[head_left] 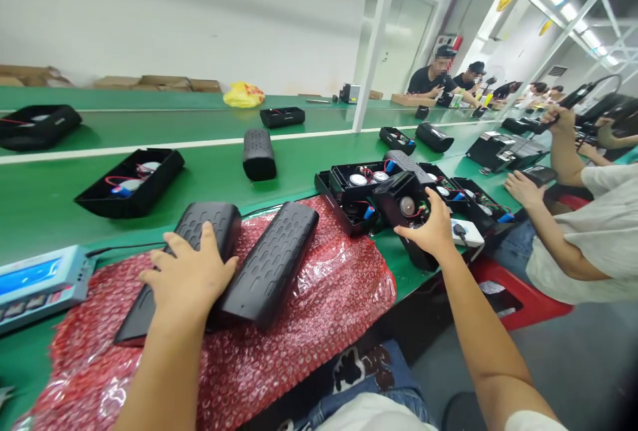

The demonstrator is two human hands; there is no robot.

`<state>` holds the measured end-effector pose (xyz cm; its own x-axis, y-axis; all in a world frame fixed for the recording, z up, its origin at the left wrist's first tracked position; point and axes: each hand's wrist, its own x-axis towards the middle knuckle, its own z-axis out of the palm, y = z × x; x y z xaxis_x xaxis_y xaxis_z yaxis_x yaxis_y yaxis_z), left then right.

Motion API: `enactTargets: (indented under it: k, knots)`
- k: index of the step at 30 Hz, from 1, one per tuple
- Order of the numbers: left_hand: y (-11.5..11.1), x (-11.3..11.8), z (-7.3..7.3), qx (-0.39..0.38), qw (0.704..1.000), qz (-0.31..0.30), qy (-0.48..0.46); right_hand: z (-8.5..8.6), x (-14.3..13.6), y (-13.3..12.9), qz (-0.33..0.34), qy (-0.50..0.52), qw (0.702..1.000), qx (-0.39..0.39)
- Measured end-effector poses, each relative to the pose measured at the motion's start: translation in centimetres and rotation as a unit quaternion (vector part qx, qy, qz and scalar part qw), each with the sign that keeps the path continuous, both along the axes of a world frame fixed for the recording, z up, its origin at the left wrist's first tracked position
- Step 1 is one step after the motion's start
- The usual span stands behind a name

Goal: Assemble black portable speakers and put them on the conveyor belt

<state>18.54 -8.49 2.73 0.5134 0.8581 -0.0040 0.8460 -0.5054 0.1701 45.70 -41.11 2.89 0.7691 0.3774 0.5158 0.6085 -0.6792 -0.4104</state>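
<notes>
My left hand [187, 275] lies with spread fingers on top of a black speaker housing [219, 218] with an oval-patterned face. Right beside it, a second patterned speaker housing [274, 261] rests on red bubble wrap [343, 278]. Out to the right, my right hand [431, 225] grips an open black speaker shell [399, 195], thumb on the near edge and fingers at the far side. A round silver driver and wires show inside this shell, which is tilted. Around it lie several more open shells [349, 212] with drivers, red wires and blue cylindrical parts.
A light-blue meter [42, 281] with a cable stands at the left. On the green bench are an open shell [132, 182], an upright housing [259, 154] and a white power socket [467, 233]. A co-worker in a white shirt [588, 238] sits at the right by a red stool [523, 291].
</notes>
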Motion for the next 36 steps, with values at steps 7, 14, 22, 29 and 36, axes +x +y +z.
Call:
enactTargets:
  k: [7, 14, 22, 29, 36]
  knots:
    - [-0.1, 0.1, 0.1, 0.01, 1.0, 0.003, 0.021, 2.0, -3.7, -1.0, 0.376, -0.019, 0.916, -0.139]
    - [-0.1, 0.0, 0.1, 0.018, 1.0, 0.001, 0.022, 3.8, -3.0, 2.0, 0.429, -0.006, 0.845, -0.319]
    - [-0.4, -0.2, 0.0, 0.04, 0.999, 0.002, 0.029, 3.5, -0.6, 2.9, 0.41, 0.004, 0.794, -0.449]
    - [-0.8, 0.0, 0.4, 0.048, 0.997, 0.019, 0.061, 4.8, -0.2, 3.7, 0.391, 0.088, 0.788, -0.468]
    - [-1.0, 0.3, 0.6, 0.062, 0.992, 0.025, 0.108, 6.7, -4.7, 10.7, 0.549, -0.053, 0.759, -0.344]
